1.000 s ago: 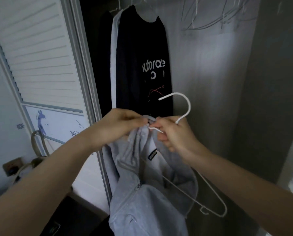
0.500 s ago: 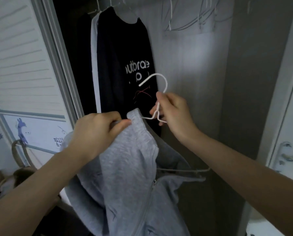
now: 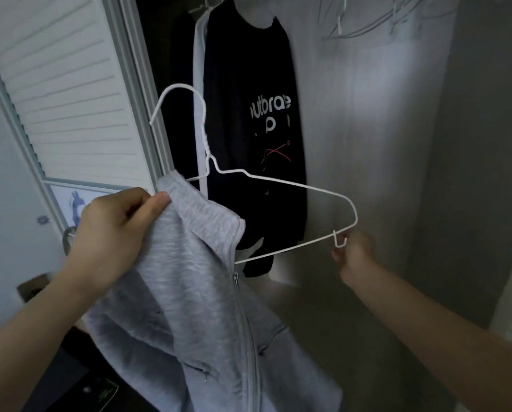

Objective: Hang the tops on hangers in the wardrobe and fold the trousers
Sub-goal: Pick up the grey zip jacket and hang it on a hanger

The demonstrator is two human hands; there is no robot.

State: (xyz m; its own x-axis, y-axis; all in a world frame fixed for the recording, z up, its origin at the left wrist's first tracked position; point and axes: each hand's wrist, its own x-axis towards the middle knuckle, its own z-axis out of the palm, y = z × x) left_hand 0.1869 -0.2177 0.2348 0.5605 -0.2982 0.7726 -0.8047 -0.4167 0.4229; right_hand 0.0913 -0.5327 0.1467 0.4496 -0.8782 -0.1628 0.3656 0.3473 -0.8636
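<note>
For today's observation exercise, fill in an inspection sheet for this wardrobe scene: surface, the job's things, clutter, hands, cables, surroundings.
Surface: nothing seen; the work is done in the air before the open wardrobe.
Job's things: grey zip top, its left side on the white wire hanger, the hanger's right end bare; black printed top already hanging.
Clutter: dark items low at the left, too dim to name.
Hands: left hand grips the grey top's collar; right hand holds the hanger's right end.
Cables: nothing seen.
Surroundings: louvred door at left, spare hangers at top.
</note>
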